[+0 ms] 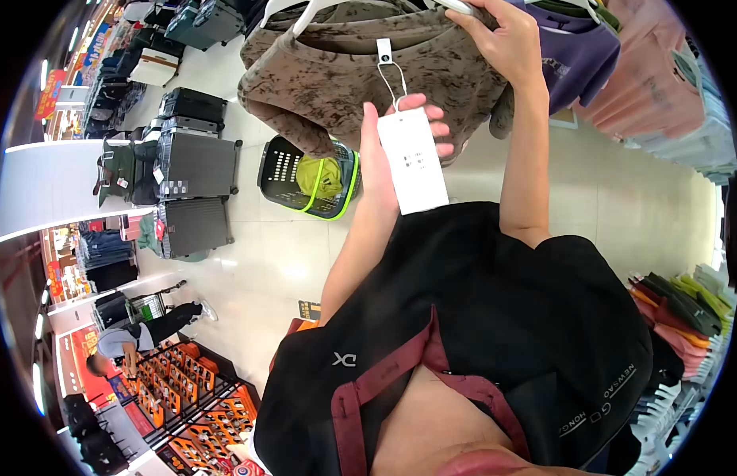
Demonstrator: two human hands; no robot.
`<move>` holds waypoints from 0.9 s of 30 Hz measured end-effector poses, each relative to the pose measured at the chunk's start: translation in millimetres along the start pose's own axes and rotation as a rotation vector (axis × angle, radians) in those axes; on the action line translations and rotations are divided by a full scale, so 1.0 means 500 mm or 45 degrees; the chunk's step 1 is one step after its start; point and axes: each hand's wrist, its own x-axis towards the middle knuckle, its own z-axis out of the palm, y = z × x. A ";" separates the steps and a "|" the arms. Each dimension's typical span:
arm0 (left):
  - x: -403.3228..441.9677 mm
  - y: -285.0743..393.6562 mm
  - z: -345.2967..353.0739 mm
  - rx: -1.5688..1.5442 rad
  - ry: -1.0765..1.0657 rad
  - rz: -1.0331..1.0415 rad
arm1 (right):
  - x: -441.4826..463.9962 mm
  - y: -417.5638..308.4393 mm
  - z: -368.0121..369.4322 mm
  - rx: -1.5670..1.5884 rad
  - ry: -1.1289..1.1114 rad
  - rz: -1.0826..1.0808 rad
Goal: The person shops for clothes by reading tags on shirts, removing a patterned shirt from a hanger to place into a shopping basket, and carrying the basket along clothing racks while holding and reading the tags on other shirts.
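A brown mottled top (337, 79) hangs on a white hanger (311, 16) in front of me. My right hand (507, 36) is closed, its thumb and fingers gripping a white hanger at the garment's upper right. A white price tag (414, 163) dangles from the garment on a thin cord, with a small label (384, 51) above it. My left hand (378, 151) is palm up beneath the price tag and holds it, fingers showing past its right edge. Small print on the tag is too fine to read.
A dark shopping basket (269, 178) with a green rim stands on the floor, yellow-green cloth inside. Suitcases (195, 163) line the left. A purple top (571, 55) and pink clothing (646, 71) hang at right. A person (138, 337) stands by orange-trimmed racks (170, 389) at lower left.
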 end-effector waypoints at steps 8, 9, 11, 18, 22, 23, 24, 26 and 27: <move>0.022 0.021 0.008 0.015 0.069 -0.009 | -0.018 -0.006 -0.007 0.024 0.071 0.014; 0.024 0.022 0.009 0.017 0.067 -0.009 | -0.017 -0.005 -0.007 0.024 0.073 0.013; 0.025 0.023 0.010 0.003 0.047 -0.002 | -0.018 -0.004 -0.007 -0.008 0.084 -0.014; 0.028 0.019 0.006 -0.017 0.086 0.009 | -0.016 -0.002 -0.006 -0.006 0.065 -0.030; 0.033 0.013 0.002 -0.113 0.072 -0.037 | -0.015 0.004 -0.007 0.009 0.062 -0.033; 0.033 0.012 0.002 -0.155 0.064 -0.065 | -0.015 0.005 -0.007 0.017 0.058 -0.019; 0.034 0.011 -0.004 -0.156 0.061 -0.064 | -0.017 0.007 -0.007 0.015 0.058 -0.021; 0.035 0.009 -0.018 -0.176 0.008 -0.088 | -0.019 0.011 -0.007 0.011 0.037 0.026; 0.035 0.008 -0.020 -0.175 0.007 -0.089 | -0.019 0.012 -0.006 0.010 0.039 0.026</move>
